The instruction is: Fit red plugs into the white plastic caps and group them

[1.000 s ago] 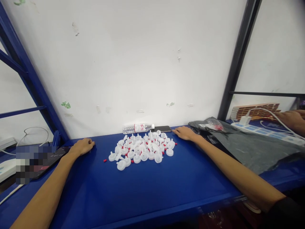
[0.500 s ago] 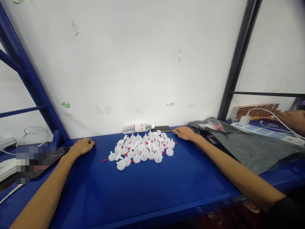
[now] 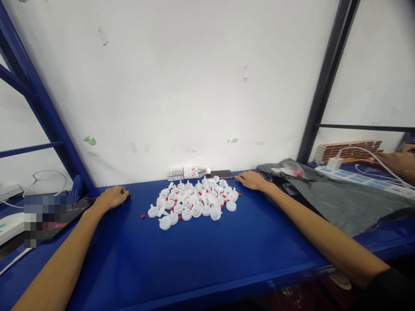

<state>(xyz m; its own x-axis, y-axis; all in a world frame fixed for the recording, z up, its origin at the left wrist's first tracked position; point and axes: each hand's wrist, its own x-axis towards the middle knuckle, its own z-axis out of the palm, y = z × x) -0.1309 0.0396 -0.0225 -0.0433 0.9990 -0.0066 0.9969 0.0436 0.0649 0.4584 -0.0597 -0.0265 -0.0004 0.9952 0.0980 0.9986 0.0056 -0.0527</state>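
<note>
My left hand [image 3: 113,197] rests on the blue table [image 3: 201,255], left of the pile, its fingers loosely bent and nothing visible in them. Lying flat at the pile's far right is my right hand [image 3: 249,179], fingers stretched out, close to a dark phone [image 3: 221,174]. Between the hands spreads a heap of white plastic spout caps [image 3: 196,211], round at the base with a narrow nozzle. Small red tips [image 3: 143,216] are scattered among them, one lying apart on the left. Neither hand touches the caps.
Behind the heap a clear bottle [image 3: 191,172] lies along the wall. At left sits another phone [image 3: 69,216], partly blurred out. On the right are a grey plastic bag [image 3: 337,203], a power strip [image 3: 359,179] and another person's hand [image 3: 395,164].
Both my hands and the caps stay in place. The view shifts very slightly, and the other person's hand at the far right moves a little.
</note>
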